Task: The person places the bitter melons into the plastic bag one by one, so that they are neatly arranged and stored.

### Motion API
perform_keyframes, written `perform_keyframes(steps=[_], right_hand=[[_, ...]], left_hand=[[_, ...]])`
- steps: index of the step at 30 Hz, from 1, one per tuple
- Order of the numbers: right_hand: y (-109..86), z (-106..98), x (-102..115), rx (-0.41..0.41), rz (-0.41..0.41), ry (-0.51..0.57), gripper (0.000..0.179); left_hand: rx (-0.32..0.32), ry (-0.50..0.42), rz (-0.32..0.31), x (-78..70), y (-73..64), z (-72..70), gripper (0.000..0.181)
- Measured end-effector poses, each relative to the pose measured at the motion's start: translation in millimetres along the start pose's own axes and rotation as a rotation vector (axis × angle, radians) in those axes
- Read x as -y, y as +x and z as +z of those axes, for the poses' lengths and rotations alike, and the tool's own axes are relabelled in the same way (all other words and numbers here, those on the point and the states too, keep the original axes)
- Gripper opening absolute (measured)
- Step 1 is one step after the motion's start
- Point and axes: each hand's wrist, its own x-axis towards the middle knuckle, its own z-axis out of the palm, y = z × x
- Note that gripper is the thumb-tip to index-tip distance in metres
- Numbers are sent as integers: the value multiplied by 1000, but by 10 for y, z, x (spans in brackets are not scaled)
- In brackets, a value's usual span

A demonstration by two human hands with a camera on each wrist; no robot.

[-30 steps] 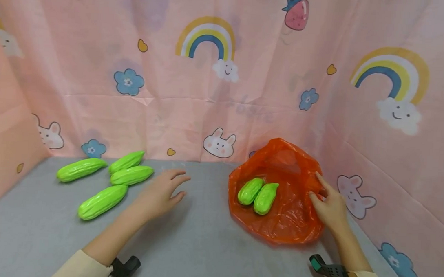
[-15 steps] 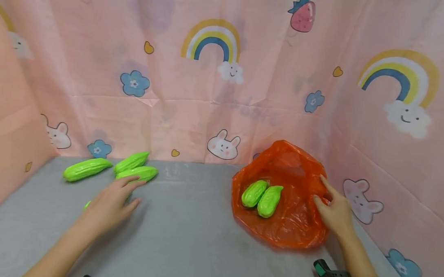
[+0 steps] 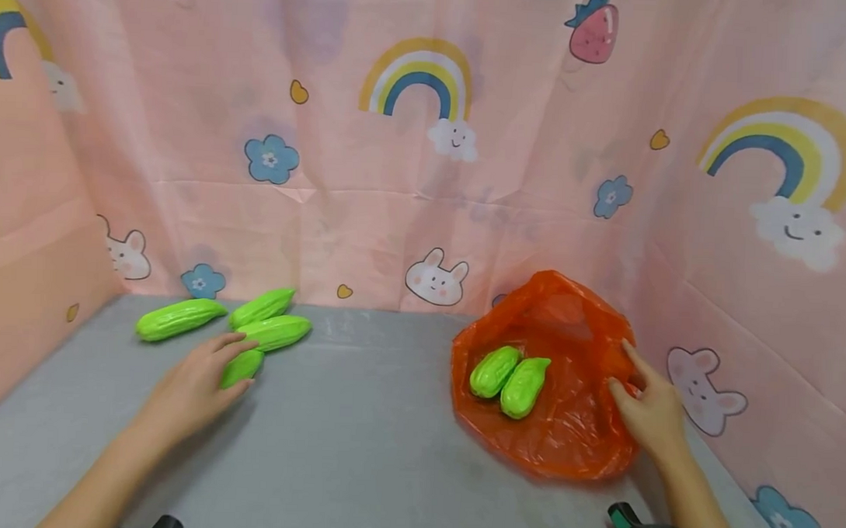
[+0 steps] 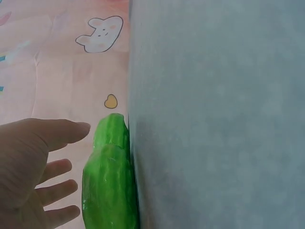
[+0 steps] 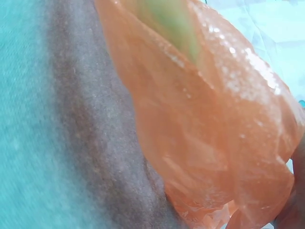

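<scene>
My left hand (image 3: pixel 188 392) hovers over a bright green ridged bitter melon (image 3: pixel 240 369), fingers spread and partly hiding it. In the left wrist view the thumb and fingers stand beside a green bitter melon (image 4: pixel 109 186), with a gap between. At the right, my right hand (image 3: pixel 657 416) pinches the rim of a red plastic bag (image 3: pixel 578 436) between thumb and fingers, keeping its mouth wide. Inside the bag lie two bitter melons (image 3: pixel 523 388), side by side. The right wrist view shows the bag's thin wall (image 5: pixel 205 138) up close, with a blurred green shape in it.
Beyond my left hand lie three more bitter melons, one at the far left (image 3: pixel 181 319), one at the back (image 3: pixel 262 307) and one just in front of that (image 3: pixel 277 333). A pink patterned curtain (image 3: pixel 368 231) borders the grey table (image 3: pixel 368 425) at the back and sides.
My left hand has moved left from the table's middle to the nearest bitter melon. The right hand keeps its hold on the bag. The whole view has shifted slightly.
</scene>
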Motion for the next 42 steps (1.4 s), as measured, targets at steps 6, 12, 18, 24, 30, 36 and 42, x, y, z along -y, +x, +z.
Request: perform_keyframes(steps=[6, 12, 18, 24, 30, 36, 42], right_hand=[[-36, -40, -15, 6, 9, -22, 61], [-47, -43, -20, 19, 18, -13, 62], [-28, -11, -28, 17, 26, -18, 61], [-15, 9, -27, 5, 18, -14, 61], [-16, 9, -13, 5, 12, -7, 61], [-2, 13, -5, -5, 14, -10, 60], [-10, 16, -8, -9, 10, -6, 59]], left_hand=[[39, -2, -25, 63, 0, 36, 56], [49, -11, -25, 104, -29, 64, 57], [51, -18, -31, 151, -53, 87, 58], [46, -26, -14, 187, -65, 100, 53], [57, -26, -13, 194, -65, 102, 52], [14, -49, 20, 177, -55, 106, 48], [-13, -153, 53, 161, -44, 126, 44]])
